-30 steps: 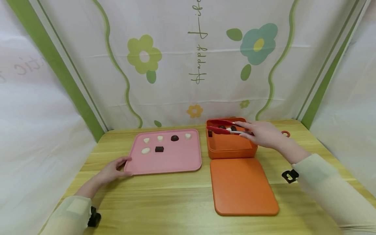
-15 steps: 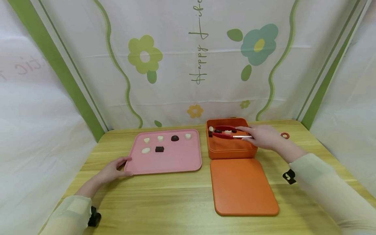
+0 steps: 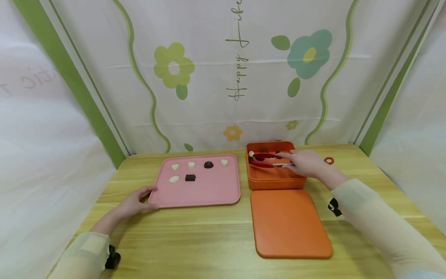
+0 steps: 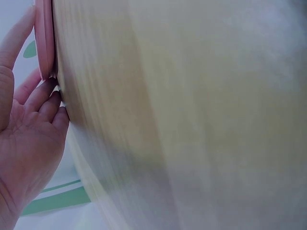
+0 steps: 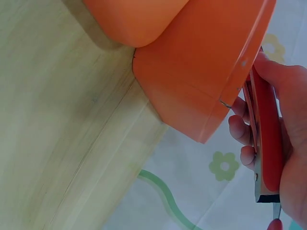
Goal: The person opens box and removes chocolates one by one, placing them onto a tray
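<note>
The tray (image 3: 205,194) is plain pink; the box (image 3: 278,184) and lid (image 3: 291,224) are plain orange. The tongs (image 5: 268,134) are red and silver. Some chocolates (image 3: 174,179) are cream-white, others dark brown. The worktop (image 3: 195,240) shows yellowish wood grain. The white curtain (image 3: 209,112) carries lime, teal and orange-yellow flowers (image 3: 309,55), green wavy lines (image 3: 153,102) and dark green lettering (image 3: 238,77). The sleeves (image 3: 373,213) are pale cream.

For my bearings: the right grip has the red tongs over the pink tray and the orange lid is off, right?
No: the head view shows the red tongs at the orange box, not the pink tray. The right grip does hold them; the orange lid is off.
</note>
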`<state>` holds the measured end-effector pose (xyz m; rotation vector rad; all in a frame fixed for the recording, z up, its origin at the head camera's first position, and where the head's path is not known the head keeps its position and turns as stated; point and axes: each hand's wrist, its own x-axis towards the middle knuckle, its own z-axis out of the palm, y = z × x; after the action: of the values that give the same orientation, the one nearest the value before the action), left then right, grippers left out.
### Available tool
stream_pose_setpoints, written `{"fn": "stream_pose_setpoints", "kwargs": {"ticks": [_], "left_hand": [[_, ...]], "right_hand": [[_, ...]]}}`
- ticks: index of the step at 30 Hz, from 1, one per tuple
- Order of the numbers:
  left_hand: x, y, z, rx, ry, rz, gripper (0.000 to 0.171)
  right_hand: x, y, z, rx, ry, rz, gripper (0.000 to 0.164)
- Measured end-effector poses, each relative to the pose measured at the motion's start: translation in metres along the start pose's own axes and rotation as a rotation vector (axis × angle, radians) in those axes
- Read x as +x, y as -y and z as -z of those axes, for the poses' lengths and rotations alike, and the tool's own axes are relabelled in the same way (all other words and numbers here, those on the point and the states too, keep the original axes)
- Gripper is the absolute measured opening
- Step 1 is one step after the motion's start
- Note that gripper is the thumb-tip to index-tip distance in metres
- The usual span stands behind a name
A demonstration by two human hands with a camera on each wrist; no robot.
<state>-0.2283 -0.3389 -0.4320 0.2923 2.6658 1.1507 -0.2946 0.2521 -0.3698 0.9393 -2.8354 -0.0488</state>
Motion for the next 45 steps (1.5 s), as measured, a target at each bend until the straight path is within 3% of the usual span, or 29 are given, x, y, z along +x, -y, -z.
{"fn": "stream_pose_setpoints", "kwargs": {"ticks": [11, 26, 45], "left_hand": [[-0.001, -0.003, -0.002, -0.004, 0.012, 0.020, 0.078], [-0.003, -0.004, -0.002, 0.004, -0.001, 0.009, 0.077], [-0.002, -0.004, -0.001, -0.011, 0.003, -0.004, 0.075]], "right_hand": [[0.005, 0.005, -0.001, -0.040, 0.037, 0.051, 0.045], [0.004, 0.005, -0.005, 0.010, 0.045, -0.001, 0.047], [-0.025, 0.004, 0.019, 0.158, -0.016, -0.036, 0.049]]}}
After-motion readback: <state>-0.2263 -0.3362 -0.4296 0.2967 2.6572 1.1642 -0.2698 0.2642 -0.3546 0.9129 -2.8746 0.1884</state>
